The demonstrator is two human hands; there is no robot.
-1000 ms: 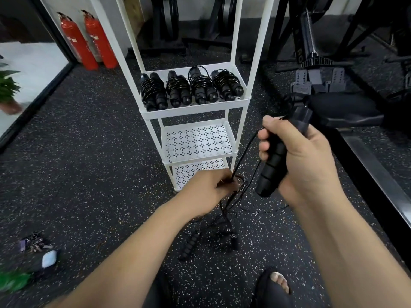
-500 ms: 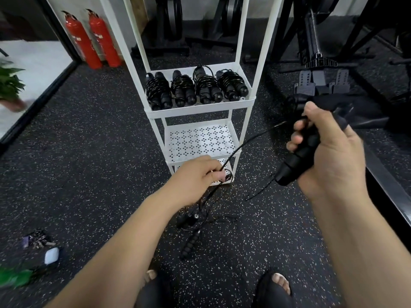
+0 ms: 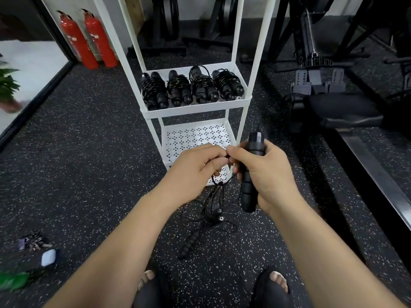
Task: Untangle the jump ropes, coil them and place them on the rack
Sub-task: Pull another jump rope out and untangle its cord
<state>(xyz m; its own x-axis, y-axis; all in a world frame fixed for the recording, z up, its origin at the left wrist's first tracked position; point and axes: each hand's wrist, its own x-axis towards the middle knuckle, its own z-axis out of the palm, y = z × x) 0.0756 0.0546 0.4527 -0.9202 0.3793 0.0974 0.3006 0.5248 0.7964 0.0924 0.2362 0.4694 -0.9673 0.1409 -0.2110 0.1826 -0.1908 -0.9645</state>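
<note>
My right hand (image 3: 264,174) grips a black jump rope handle (image 3: 252,174) upright in front of the white rack (image 3: 195,112). My left hand (image 3: 198,167) pinches the thin black cord (image 3: 214,196) right beside the right hand's fingertips. From my left hand the tangled cord hangs down to the floor, where other black handles (image 3: 189,243) lie among loose loops. Several coiled jump ropes (image 3: 191,90) lie side by side on the rack's upper shelf. The shelf below them (image 3: 198,136) is bare perforated metal.
Two red fire extinguishers (image 3: 86,38) stand at the back left. Black gym machines and a padded bench (image 3: 342,110) fill the right side. Keys and a small white case (image 3: 47,256) lie on the floor at left. My sandalled feet (image 3: 273,283) are below.
My right hand has swung back left with the handle, from far right to touching distance of my left hand. The left hand has risen a little with the cord.
</note>
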